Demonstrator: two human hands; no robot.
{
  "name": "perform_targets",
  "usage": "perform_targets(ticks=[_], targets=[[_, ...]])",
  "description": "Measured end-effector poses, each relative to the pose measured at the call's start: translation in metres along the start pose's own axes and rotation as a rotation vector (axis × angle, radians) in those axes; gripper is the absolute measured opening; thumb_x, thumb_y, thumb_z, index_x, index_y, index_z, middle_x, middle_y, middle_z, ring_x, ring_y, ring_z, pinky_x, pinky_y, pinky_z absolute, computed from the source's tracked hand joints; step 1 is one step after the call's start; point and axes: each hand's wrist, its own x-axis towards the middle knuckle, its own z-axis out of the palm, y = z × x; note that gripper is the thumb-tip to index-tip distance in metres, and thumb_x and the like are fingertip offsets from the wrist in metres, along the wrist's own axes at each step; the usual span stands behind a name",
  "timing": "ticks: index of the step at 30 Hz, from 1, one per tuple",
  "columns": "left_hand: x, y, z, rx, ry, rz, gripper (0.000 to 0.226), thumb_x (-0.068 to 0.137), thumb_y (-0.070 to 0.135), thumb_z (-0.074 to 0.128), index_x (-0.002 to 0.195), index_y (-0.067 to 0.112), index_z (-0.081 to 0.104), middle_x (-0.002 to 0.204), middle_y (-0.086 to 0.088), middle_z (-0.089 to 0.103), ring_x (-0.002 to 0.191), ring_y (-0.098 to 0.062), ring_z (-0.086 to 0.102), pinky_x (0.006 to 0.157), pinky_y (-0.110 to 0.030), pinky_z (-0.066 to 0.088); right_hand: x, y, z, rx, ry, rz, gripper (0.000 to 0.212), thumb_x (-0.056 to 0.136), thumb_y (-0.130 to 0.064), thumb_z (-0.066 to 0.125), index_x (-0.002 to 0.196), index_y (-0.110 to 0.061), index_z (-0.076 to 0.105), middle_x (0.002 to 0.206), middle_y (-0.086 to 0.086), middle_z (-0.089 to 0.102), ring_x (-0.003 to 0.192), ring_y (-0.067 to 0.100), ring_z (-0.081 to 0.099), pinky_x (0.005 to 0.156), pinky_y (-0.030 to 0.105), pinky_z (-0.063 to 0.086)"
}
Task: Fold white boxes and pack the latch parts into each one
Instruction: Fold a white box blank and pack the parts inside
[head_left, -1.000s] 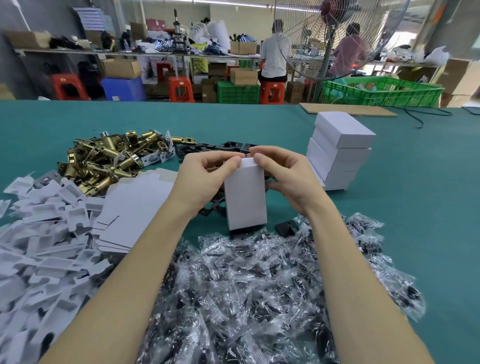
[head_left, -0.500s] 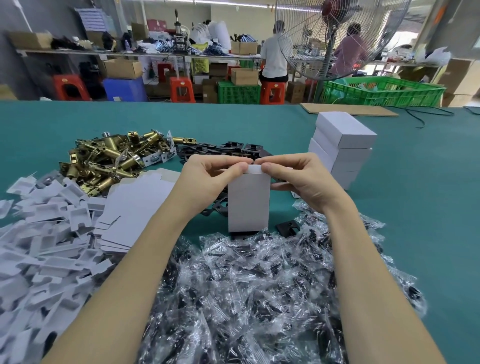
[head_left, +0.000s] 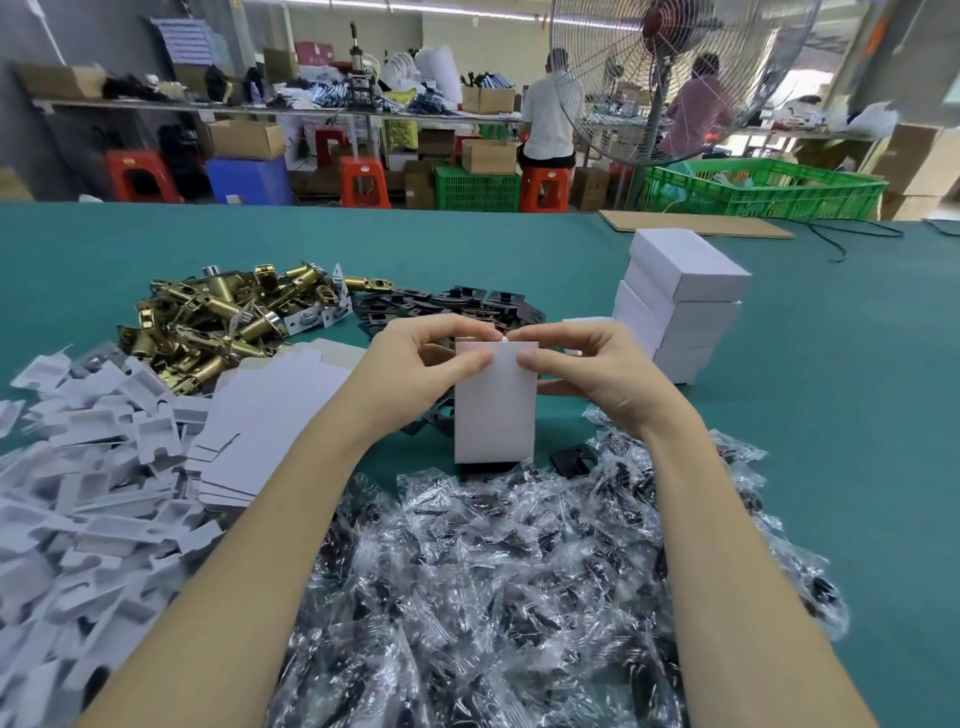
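A white box (head_left: 494, 410) stands upright on its end in the middle of the green table. My left hand (head_left: 415, 369) and my right hand (head_left: 597, 369) both grip its top end, thumbs pressed on the near face. Brass latch bolts (head_left: 208, 322) are heaped at the back left, with black plates (head_left: 457, 304) behind my hands. Flat unfolded box blanks (head_left: 270, 415) lie to the left of the box. Three folded white boxes (head_left: 680, 306) are stacked to the right.
White cardboard inserts (head_left: 88, 493) cover the left side. Clear bags of small black parts (head_left: 519, 582) fill the near middle. A loose black plate (head_left: 571, 460) lies by my right wrist. A cardboard sheet (head_left: 696, 224) and a green crate (head_left: 763, 189) sit at the far edge.
The box has stayed upright between my hands. My thumbs have slid together over the top of its near face and the top end now looks flat.
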Motion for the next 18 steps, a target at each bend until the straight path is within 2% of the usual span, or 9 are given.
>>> perform_targets(ticks=[1,3,5,8,10,12,15,18], targets=[[0.000,0.000,0.001,0.030,0.011,-0.017,0.025,0.095,0.027,0.072,0.119,0.034,0.071,0.118,0.016,0.071,0.102,-0.013,0.071,0.091,-0.043,0.059,0.000,-0.001,0.001,-0.005,0.014,0.002,0.018,0.090,-0.009,0.076,0.107,-0.013,0.079,0.093,-0.003,0.078,0.092,0.012,0.075,0.075,0.027,0.061],[0.001,-0.001,0.004,0.055,0.007,-0.133,0.050,0.091,0.033,0.076,0.135,0.040,0.055,0.124,0.019,0.065,0.102,-0.009,0.070,0.089,-0.036,0.059,0.001,-0.002,0.003,-0.010,0.055,0.008,0.014,0.091,-0.008,0.075,0.104,-0.013,0.080,0.093,0.001,0.076,0.088,0.013,0.074,0.073,0.027,0.061],[-0.001,-0.002,0.006,-0.005,-0.080,-0.313,0.062,0.087,0.030,0.080,0.140,0.032,0.049,0.121,0.011,0.067,0.099,-0.009,0.070,0.083,-0.034,0.062,0.003,-0.004,0.004,0.006,0.125,0.011,0.011,0.093,-0.009,0.073,0.101,-0.015,0.079,0.093,0.001,0.076,0.085,0.012,0.071,0.072,0.030,0.061],[-0.002,0.000,0.014,-0.239,-0.204,-0.437,0.041,0.092,0.021,0.074,0.129,0.014,0.058,0.118,-0.006,0.073,0.098,-0.020,0.075,0.079,-0.035,0.064,0.009,-0.010,0.006,0.109,0.266,0.026,0.010,0.097,-0.014,0.069,0.101,-0.019,0.076,0.092,-0.004,0.077,0.081,0.010,0.069,0.068,0.030,0.058],[-0.001,0.003,0.021,-0.485,-0.162,-0.438,0.032,0.097,0.020,0.067,0.126,0.007,0.061,0.122,-0.011,0.072,0.102,-0.025,0.074,0.078,-0.033,0.063,0.011,-0.014,0.007,0.151,0.349,0.034,0.011,0.099,-0.019,0.067,0.108,-0.019,0.073,0.094,-0.005,0.075,0.080,0.013,0.070,0.065,0.026,0.057],[0.000,0.007,0.026,-0.606,-0.102,-0.456,0.031,0.099,0.019,0.064,0.124,0.001,0.061,0.122,-0.015,0.071,0.102,-0.024,0.074,0.075,-0.030,0.062,0.014,-0.012,0.006,0.051,0.422,0.071,0.019,0.102,-0.026,0.062,0.120,-0.024,0.066,0.101,-0.004,0.073,0.084,0.016,0.073,0.067,0.028,0.060],[0.003,0.009,0.034,-0.569,-0.021,-0.543,0.029,0.098,0.018,0.066,0.120,-0.001,0.062,0.119,-0.017,0.070,0.099,-0.023,0.073,0.069,-0.030,0.063,0.017,-0.009,0.001,-0.149,0.387,0.241,0.021,0.106,-0.035,0.048,0.127,-0.029,0.049,0.105,-0.001,0.070,0.078,0.015,0.076,0.065,0.029,0.063],[0.008,0.010,0.035,-0.641,0.128,-0.586,0.023,0.097,0.016,0.068,0.111,0.000,0.059,0.117,-0.018,0.067,0.101,-0.028,0.071,0.063,-0.028,0.062,0.010,0.003,-0.003,-0.325,0.240,0.423,0.017,0.109,-0.026,0.043,0.119,-0.018,0.054,0.102,0.007,0.072,0.066,0.017,0.073,0.056,0.028,0.058]])
